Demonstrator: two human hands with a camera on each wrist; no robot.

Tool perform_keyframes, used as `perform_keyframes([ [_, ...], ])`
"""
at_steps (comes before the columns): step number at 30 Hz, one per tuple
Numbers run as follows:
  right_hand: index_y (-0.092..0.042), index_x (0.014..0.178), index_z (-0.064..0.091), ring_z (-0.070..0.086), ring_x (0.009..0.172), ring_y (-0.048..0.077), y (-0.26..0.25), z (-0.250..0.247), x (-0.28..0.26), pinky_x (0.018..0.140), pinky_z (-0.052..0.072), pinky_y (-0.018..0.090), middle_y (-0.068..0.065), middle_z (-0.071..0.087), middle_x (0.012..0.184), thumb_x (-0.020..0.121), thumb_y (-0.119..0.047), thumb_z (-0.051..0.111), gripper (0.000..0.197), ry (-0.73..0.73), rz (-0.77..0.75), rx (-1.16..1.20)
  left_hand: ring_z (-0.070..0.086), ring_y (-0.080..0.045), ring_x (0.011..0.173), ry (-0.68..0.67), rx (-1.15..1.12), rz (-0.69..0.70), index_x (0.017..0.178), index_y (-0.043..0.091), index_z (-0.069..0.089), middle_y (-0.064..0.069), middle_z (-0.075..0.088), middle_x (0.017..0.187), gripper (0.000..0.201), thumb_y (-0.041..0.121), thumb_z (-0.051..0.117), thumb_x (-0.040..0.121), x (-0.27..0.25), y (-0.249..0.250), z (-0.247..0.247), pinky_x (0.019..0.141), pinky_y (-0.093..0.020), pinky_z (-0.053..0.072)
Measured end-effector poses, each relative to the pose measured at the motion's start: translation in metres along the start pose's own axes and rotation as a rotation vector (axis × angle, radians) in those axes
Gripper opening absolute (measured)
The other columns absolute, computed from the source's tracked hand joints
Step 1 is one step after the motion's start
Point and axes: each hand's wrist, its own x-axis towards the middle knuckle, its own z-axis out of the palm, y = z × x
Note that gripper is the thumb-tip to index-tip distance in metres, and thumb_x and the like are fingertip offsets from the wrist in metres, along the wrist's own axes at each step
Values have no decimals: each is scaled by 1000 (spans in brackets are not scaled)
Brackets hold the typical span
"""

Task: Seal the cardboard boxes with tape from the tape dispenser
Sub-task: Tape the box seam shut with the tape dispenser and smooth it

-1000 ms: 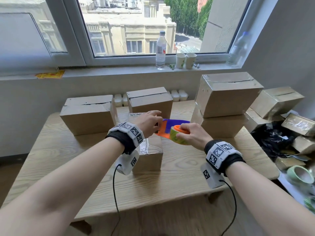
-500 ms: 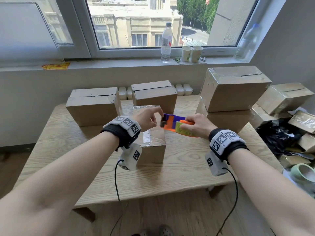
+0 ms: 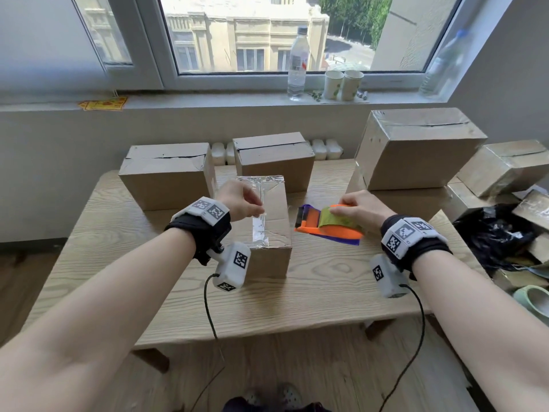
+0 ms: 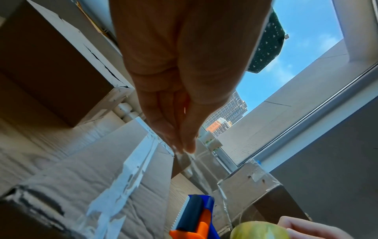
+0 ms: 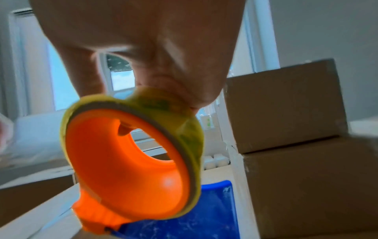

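A small cardboard box [image 3: 269, 230] with shiny clear tape along its top seam stands mid-table. My left hand [image 3: 242, 200] hovers over it and pinches the free end of the clear tape [image 4: 181, 151] between thumb and fingertips. My right hand [image 3: 361, 211] grips the orange and blue tape dispenser [image 3: 325, 226] with its yellow-green roll [image 5: 184, 129], held just right of the box. A thin clear strip [image 4: 212, 176] runs from my left fingertips toward the dispenser's toothed blade [image 4: 182, 213].
Two more cardboard boxes [image 3: 166, 173] [image 3: 274, 159] stand behind the taped one. Two large boxes [image 3: 416, 147] are stacked at the table's right. A pile of boxes and black plastic [image 3: 499, 233] lies off the right edge. A bottle [image 3: 297, 63] and cups are on the windowsill.
My hands have drawn apart: the left has pulled back over the box with the tape end, and the right has moved the dispenser to the right and tilted it flatter.
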Motion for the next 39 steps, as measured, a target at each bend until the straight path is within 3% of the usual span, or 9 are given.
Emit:
perform_keyframes([
  [4,-19,60,53,51,67,16,6,-3,1,60,38,29,1,53,69,83,-51,63,41,38,71,-115,65,-9,66,12,17,-51,70,14,68,-2,70,69,11,12,76,76,0,-12,-1,66,-22,53],
  [7,-20,57,53,49,67,14,15,-5,-1,56,32,26,-1,52,69,86,-47,61,40,1,116,-90,67,-13,69,7,-42,-124,70,12,69,-5,71,70,10,9,77,75,-1,-31,-6,73,-27,55],
  [11,-15,70,66,56,78,18,19,9,8,61,38,28,3,61,79,83,-51,63,38,-40,170,-160,67,-13,67,-27,-58,-207,70,10,70,-7,71,70,9,8,78,74,-6,-50,0,69,-24,55],
  [14,-6,78,71,61,77,20,18,26,18,67,48,32,8,67,81,78,-59,65,53,-97,219,-233,62,-8,58,-58,-49,-285,69,10,70,-4,68,64,10,8,80,71,-12,-68,5,56,-17,49],
  [18,-9,55,55,53,61,20,12,46,25,56,40,29,7,56,61,73,-63,66,57,-119,222,-272,61,-6,50,-76,-145,-399,71,2,70,-4,66,57,9,1,79,70,-19,-87,6,52,-15,51],
  [23,-16,50,42,45,56,21,7,59,30,52,31,28,6,45,56,73,-61,68,57,-127,196,-285,64,-10,48,-37,-307,-473,74,-6,66,-13,64,62,9,-8,74,71,-19,-95,2,49,-15,51],
  [28,-16,47,40,45,55,22,9,62,34,53,31,28,5,43,53,73,-61,68,59,-127,198,-297,69,-16,70,-9,-296,-458,80,-3,68,-10,66,74,30,19,84,67,-15,-100,4,63,-21,57],
  [31,-16,45,38,44,53,21,10,63,35,52,31,28,4,42,50,73,-61,68,60,-139,212,-313,64,-15,70,7,-232,-446,68,4,68,-4,61,67,31,28,86,63,-13,-102,10,75,-29,58],
  [39,-16,47,38,41,56,22,14,68,32,49,26,28,5,42,52,74,-56,70,58,-145,233,-280,63,-14,71,7,-155,-467,66,2,66,-8,63,70,42,40,84,63,-9,-103,19,70,-29,58],
])
